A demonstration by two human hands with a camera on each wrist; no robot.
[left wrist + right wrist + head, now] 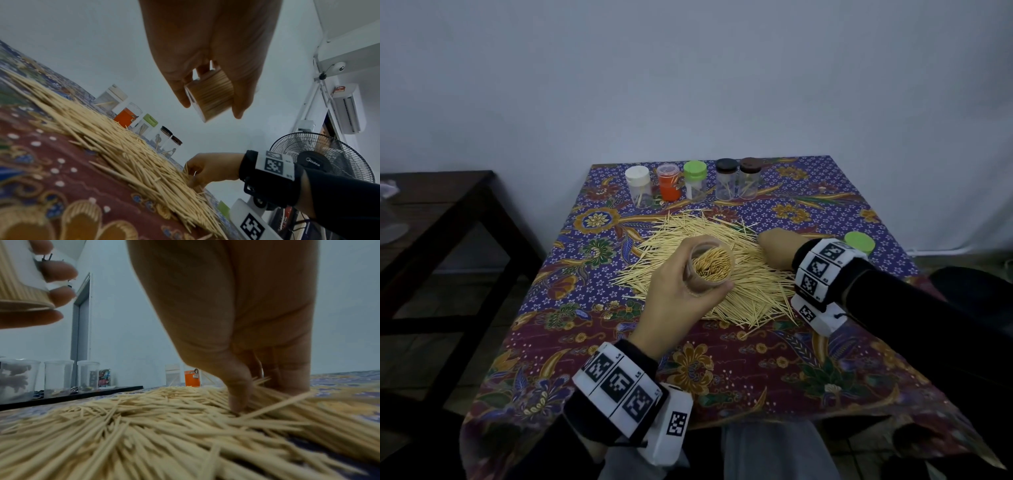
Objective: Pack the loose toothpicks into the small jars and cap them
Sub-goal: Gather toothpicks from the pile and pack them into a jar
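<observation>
Floral cloth covers a table [774, 370]. Nearest, the left hand [681, 291] grips an open jar [711, 265] packed with toothpicks above the loose toothpick pile [739, 294]. The right hand [777, 251] pinches toothpicks in the pile. Five capped jars [693, 180] line the far edge.
</observation>
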